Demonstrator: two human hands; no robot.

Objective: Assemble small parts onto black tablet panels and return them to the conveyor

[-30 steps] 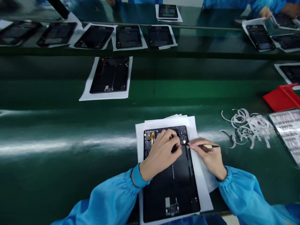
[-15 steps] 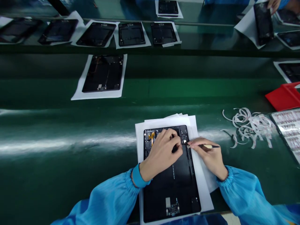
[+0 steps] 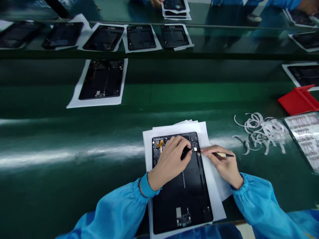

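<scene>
Lone tablet (image 3: pixel 101 79) beyond slid left; right hand (image 3: pixel 224 165) pinches a slim tool (image 3: pixel 221 154) — slipping could scratch the near tablet (image 3: pixel 194 196) — left hand (image 3: pixel 171 154) curled, contents unclear.

Far tablet stack (image 3: pixel 175 11) apparently taller now

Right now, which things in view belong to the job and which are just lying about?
In use:
- open tablet-like device, under the left hand
- thin tool, in the right hand
- white paper beneath

Apparently just lying about:
- curled white strips
- red object
- second device, upper left
</scene>
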